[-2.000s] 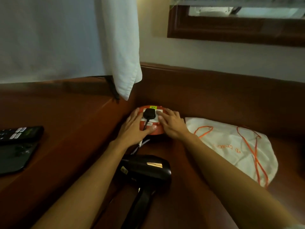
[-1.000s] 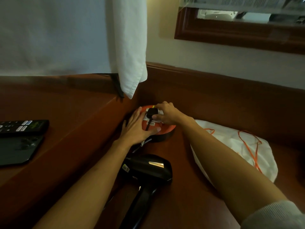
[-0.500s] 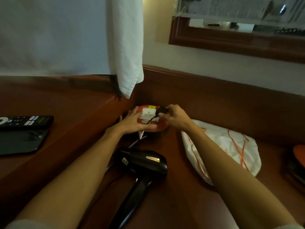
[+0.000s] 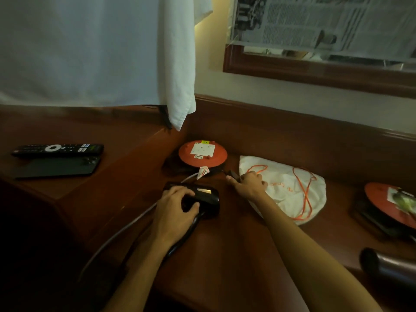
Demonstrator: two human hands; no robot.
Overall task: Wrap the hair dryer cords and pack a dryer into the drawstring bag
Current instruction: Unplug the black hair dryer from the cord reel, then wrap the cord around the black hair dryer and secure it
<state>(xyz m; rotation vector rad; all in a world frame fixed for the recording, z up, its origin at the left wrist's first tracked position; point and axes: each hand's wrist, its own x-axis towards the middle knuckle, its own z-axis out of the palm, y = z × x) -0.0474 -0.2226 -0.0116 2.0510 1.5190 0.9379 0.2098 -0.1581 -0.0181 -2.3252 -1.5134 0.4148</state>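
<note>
Two hands worked the counter's back corner. Left hand (image 4: 177, 208) gripped the black hair dryer (image 4: 199, 200) by its body, likely to steady it for wrapping. Beyond lay the orange socket reel (image 4: 202, 153), empty. Right hand (image 4: 247, 184) pinched the freed plug (image 4: 233, 174) beside the white drawstring bag (image 4: 290, 190), kept near for packing.

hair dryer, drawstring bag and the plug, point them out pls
hair dryer (image 4: 208, 195), head view, on its black body.
drawstring bag (image 4: 290, 194), head view, on the white cloth.
plug (image 4: 233, 174), head view, black tip at the right hand's fingers.
</note>
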